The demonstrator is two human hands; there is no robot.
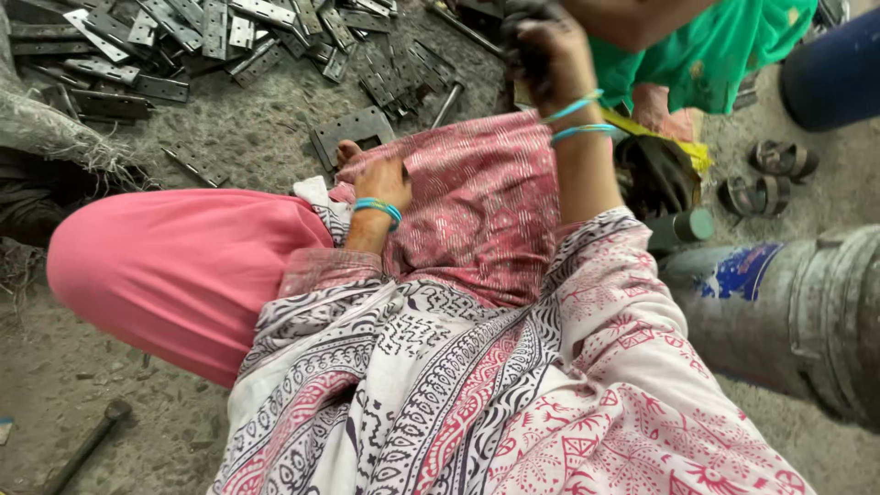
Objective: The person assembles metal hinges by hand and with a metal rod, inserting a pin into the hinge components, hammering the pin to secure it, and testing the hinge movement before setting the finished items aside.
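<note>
My left hand [382,181], with a blue bangle at the wrist, rests on the red patterned cloth [477,202] over my raised knee, its fingers bent over the far side. My right hand [550,57] is lifted above the knee, blurred and dark with grime. Its fingers are curled around a small dark object [524,16] that I cannot make out. A flat grey metal plate [353,128] with holes lies on the floor just beyond my left hand.
A heap of metal hinges [229,37] covers the floor at the top left. Another person in green cloth [706,50] sits at the top right, with sandals [765,179] nearby. A large grey cylinder [807,312] lies at the right, a hammer-like tool [92,445] at the bottom left.
</note>
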